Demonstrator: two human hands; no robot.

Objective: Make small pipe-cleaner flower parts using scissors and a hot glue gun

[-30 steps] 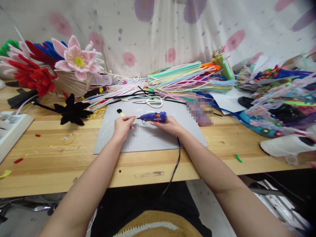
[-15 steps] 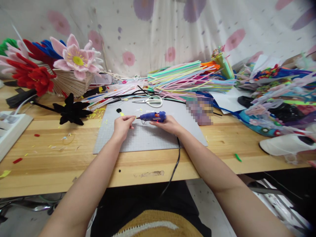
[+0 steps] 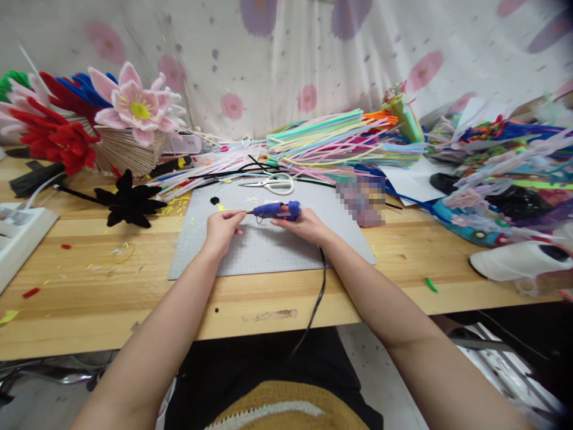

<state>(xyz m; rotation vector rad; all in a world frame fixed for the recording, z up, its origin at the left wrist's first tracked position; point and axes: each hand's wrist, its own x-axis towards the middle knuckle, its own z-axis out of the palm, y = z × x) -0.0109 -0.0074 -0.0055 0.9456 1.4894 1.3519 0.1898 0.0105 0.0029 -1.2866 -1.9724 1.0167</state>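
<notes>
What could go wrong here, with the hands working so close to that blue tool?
The left hand has its fingertips right by the nozzle of the blue glue gun, whose red light is on, so a slip might burn them. The black cord hangs over the front edge of the table and could snag, jerking the gun in the right hand.

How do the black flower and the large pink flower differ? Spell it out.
The black flower looks black all over, while the large pink flower has pale pink petals around a yellow centre. The black flower lies on the table; the pink flower is raised above it, among other flowers. Both have several pointed petals.
</notes>
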